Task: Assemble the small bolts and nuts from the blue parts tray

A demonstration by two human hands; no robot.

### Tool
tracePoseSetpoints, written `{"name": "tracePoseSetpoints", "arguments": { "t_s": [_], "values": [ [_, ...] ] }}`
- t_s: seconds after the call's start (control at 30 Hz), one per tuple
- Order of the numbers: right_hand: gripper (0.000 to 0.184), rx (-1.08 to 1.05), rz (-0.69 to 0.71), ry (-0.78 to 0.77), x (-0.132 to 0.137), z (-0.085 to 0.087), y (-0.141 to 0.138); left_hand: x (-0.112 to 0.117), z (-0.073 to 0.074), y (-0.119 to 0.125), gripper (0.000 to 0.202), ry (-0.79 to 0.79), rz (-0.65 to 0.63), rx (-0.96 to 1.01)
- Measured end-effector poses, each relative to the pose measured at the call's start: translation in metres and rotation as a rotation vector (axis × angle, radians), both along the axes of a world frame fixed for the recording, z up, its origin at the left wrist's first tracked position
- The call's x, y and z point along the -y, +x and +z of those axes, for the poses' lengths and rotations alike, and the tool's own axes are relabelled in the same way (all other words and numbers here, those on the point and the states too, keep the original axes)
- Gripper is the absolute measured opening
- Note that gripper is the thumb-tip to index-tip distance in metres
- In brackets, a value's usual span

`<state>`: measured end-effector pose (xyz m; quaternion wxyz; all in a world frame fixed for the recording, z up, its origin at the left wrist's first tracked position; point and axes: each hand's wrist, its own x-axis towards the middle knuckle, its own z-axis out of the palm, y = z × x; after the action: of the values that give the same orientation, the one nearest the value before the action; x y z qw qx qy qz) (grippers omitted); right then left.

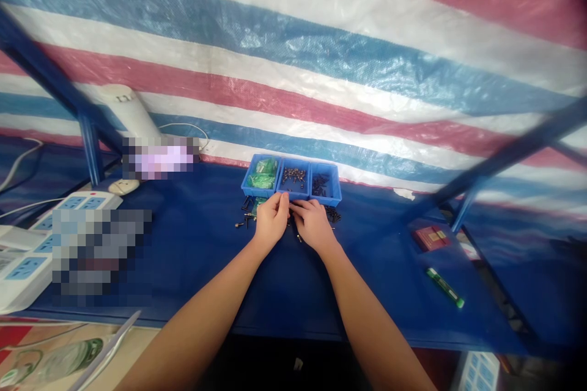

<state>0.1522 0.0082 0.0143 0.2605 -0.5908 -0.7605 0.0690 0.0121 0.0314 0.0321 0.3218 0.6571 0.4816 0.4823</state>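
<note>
My left hand and my right hand meet at the middle of a blue-covered table, fingertips pinched together just in front of a row of three small blue bins. What the fingers hold is too small to make out. The left bin holds green parts, the middle one brownish small parts, the right one dark small parts. Several small dark parts lie loose on the cloth beside my left hand, and more lie by my right hand.
A white power strip lies at the left edge with a white cable. A green marker and a red booklet lie at the right. Blue frame bars slant on both sides. A striped tarpaulin hangs behind.
</note>
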Motion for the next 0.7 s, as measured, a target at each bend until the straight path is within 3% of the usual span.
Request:
{"name": "tracePoseSetpoints", "arguments": {
  "t_s": [0.17,0.3,0.47,0.57,0.7],
  "values": [
    [0.03,-0.039,-0.002,0.011,-0.002,-0.004,-0.001,0.0,0.002,0.0,0.044,0.0,0.003,0.011],
    [0.024,-0.222,-0.003,0.032,-0.003,-0.004,-0.003,0.0,0.001,0.0,0.044,0.007,0.007,0.005],
    [0.012,-0.908,-0.062,-0.004,-0.003,0.0,-0.005,0.0,0.001,0.0,0.044,0.013,0.002,-0.005],
    [0.018,-1.324,-0.065,-0.09,-0.003,0.002,-0.007,0.0,0.0,0.0,0.042,0.007,-0.012,-0.005],
    [0.023,-1.495,-0.071,-0.115,-0.002,0.005,-0.008,-0.001,-0.004,0.001,0.037,-0.002,-0.051,-0.019]
  ]
}}
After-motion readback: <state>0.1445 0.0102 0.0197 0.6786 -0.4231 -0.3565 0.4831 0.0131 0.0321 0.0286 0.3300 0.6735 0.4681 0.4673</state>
